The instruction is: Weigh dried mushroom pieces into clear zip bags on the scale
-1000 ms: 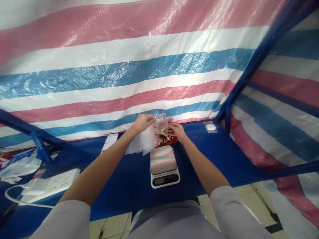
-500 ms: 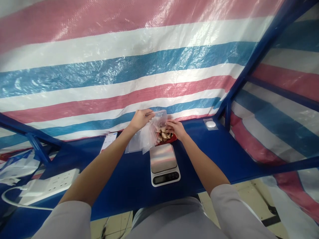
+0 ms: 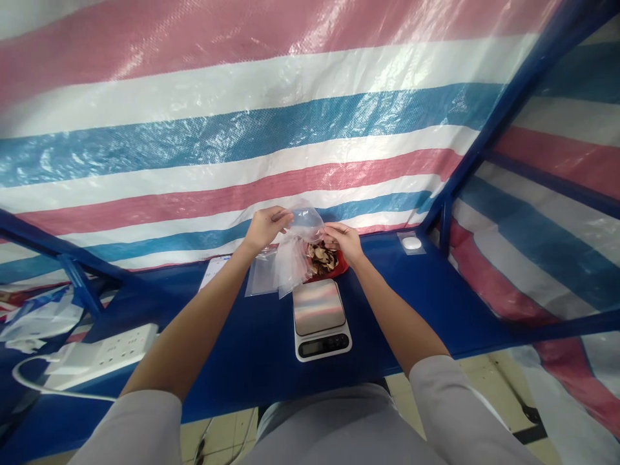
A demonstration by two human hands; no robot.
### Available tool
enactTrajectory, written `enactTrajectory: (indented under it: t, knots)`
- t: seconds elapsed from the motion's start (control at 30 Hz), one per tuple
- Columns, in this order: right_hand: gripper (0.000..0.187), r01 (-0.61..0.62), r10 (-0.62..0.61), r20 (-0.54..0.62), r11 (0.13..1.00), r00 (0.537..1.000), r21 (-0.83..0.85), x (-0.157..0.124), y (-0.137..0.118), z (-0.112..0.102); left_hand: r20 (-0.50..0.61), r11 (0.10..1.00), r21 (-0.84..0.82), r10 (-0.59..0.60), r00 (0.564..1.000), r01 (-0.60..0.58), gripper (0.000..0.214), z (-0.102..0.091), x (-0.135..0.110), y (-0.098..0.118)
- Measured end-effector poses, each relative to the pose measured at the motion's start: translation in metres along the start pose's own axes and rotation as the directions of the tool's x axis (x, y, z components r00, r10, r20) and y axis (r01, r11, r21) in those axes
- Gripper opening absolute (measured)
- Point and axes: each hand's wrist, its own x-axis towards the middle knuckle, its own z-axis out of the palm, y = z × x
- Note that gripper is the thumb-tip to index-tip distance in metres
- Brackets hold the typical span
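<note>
My left hand (image 3: 264,227) and my right hand (image 3: 341,239) both pinch the mouth of a clear plastic bag (image 3: 305,226) and hold it spread, raised above the blue table (image 3: 242,349). Just under the bag sits a red dish (image 3: 334,266) filled with brown dried pieces (image 3: 323,257). In front of the dish stands a small digital scale (image 3: 320,315) with a bare steel platform. A few flat clear bags (image 3: 271,278) lie beside the scale on its left.
A white power strip (image 3: 104,355) with its cable lies at the left of the table. A white card (image 3: 213,271) lies behind the flat bags. A small white round object (image 3: 411,243) sits at the back right corner. Striped tarpaulin (image 3: 242,129) walls the booth.
Both hands have lifted the bag a little higher, and its mouth is now spread wider. My right hand rose from the dish to the bag's rim.
</note>
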Motion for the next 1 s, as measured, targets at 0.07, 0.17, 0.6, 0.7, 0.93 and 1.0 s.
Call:
enactTrajectory:
  t: [0.07,0.17,0.6,0.7,0.93,1.0]
  knots:
    - [0.035,0.021,-0.021,0.009,1.0,1.0,-0.018,0.0,-0.008,0.003,0.001,0.999,-0.038,-0.02,1.0,0.02,0.048,-0.007,-0.005,-0.002]
    - [0.03,0.054,-0.051,0.043,0.997,0.998,-0.062,-0.001,-0.022,0.006,0.024,0.996,-0.045,-0.071,0.997,0.072,0.048,-0.015,-0.022,-0.01]
    - [0.017,0.453,-0.118,0.471,0.548,0.874,-0.703,-0.021,-0.041,0.037,-0.071,0.798,-0.536,-0.367,0.928,0.274,0.051,0.028,-0.135,-0.046]
    - [0.028,0.496,-0.154,0.478,0.407,0.865,-0.767,-0.025,-0.036,0.041,-0.122,0.737,-0.627,-0.412,0.903,0.252,0.051,0.032,-0.145,-0.05]
    - [0.039,0.475,0.048,0.608,0.576,0.793,-0.665,-0.003,-0.015,0.056,-0.192,0.601,-0.777,-0.508,0.84,0.186,0.055,0.036,-0.158,-0.07]
    - [0.035,0.421,0.11,0.612,0.631,0.783,-0.652,0.006,-0.012,0.066,-0.204,0.597,-0.782,-0.517,0.831,0.179,0.054,0.036,-0.161,-0.077]
